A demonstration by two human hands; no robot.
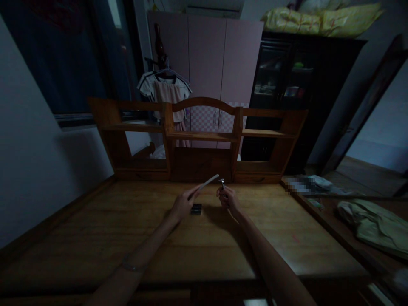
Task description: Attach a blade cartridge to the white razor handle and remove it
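Note:
Over the middle of the wooden desk, my left hand (184, 205) is closed on a thin, light-coloured flat strip (209, 181), which slants up to the right. To its right, my right hand (228, 201) grips a small razor-like tool (222, 183) with a shiny metal head at the top. The strip's far end is close to the tool's head, with a small gap between them. A small dark item with several bands (196, 209) lies on the desk just right of my left hand.
The wooden desk (127, 229) carries a shelf unit (204, 136) along its back edge. On a lower surface at the right lie a pale green cloth (376, 223) and some plastic packaging (320, 182). A wall stands at the left.

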